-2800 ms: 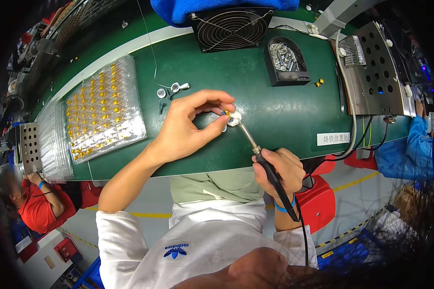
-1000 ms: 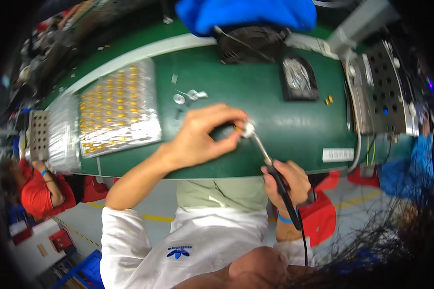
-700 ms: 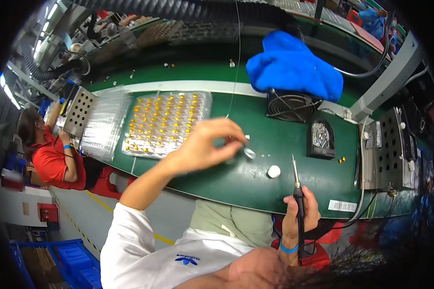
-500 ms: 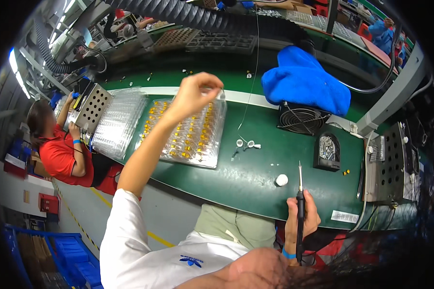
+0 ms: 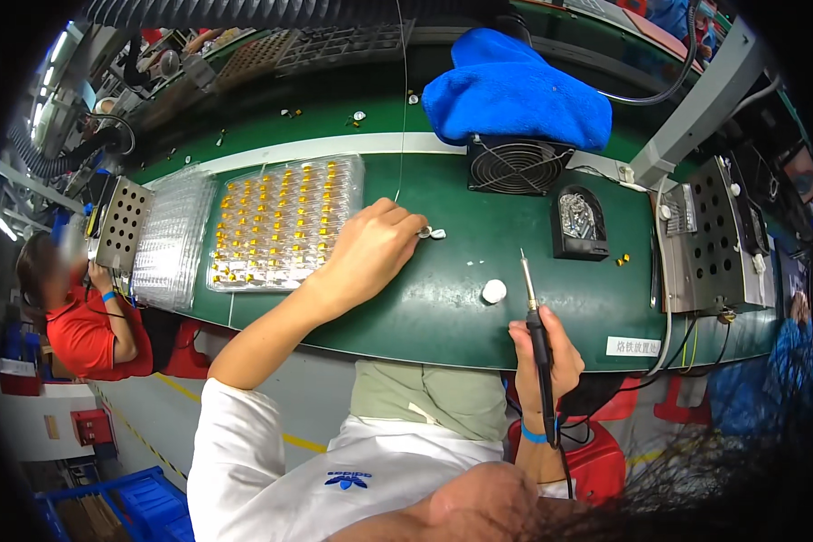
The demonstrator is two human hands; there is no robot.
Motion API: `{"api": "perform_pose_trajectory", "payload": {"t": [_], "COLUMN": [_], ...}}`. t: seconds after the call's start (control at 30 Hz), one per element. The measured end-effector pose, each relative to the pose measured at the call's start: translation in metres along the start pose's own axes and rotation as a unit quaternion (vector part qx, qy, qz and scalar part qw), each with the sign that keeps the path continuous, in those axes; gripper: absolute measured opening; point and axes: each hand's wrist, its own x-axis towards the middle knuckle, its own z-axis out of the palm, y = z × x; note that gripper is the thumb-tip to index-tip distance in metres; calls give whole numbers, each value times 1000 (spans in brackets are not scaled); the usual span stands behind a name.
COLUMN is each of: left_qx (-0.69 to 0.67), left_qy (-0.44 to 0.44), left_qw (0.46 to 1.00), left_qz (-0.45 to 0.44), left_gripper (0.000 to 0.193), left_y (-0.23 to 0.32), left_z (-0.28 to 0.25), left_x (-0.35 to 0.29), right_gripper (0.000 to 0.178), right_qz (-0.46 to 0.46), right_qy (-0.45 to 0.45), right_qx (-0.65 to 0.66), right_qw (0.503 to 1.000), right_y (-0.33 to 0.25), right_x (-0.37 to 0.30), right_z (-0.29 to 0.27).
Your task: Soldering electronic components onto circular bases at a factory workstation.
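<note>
My right hand [image 5: 551,357] grips a black-handled soldering iron [image 5: 539,348], its thin metal tip pointing up and away over the green bench mat. My left hand [image 5: 377,248] is low over the mat with its fingers bent together. At its fingertips lies a small white-and-metal part [image 5: 437,234]; the hand hides whatever is under or between the fingers. A clear tray [image 5: 357,190] to its left carries rows of small yellow-topped parts. From above, a thin solder wire [image 5: 402,108] hangs down to the left hand. A small round white container [image 5: 494,291] stands left of the iron's tip.
A black fan [image 5: 518,166] with a blue cloth [image 5: 515,90] over it stands at the back. Right of it are a black holder [image 5: 580,246] of metal bits and a perforated metal box [image 5: 709,248]. Stacked clear trays [image 5: 173,235] lie left, beside a co-worker in red [image 5: 90,330].
My left hand has come down from above the tray to the small parts on the mat. The right hand still holds the soldering iron. The whole view has shifted.
</note>
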Motion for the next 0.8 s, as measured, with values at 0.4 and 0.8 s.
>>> {"api": "perform_pose_trajectory", "payload": {"t": [0.4, 0.8], "left_qx": [-394, -433], "left_qy": [12, -71], "left_qw": [915, 890], "left_qz": [-89, -123], "left_gripper": [15, 18], "left_y": [28, 47], "left_z": [-8, 32], "left_x": [3, 9], "right_gripper": [43, 29], "right_qz": [15, -67], "right_qy": [11, -67], "right_qx": [7, -22], "right_qw": [1000, 995], "right_y": [-5, 1], "right_x": [1, 16], "right_z": [-7, 10]}}
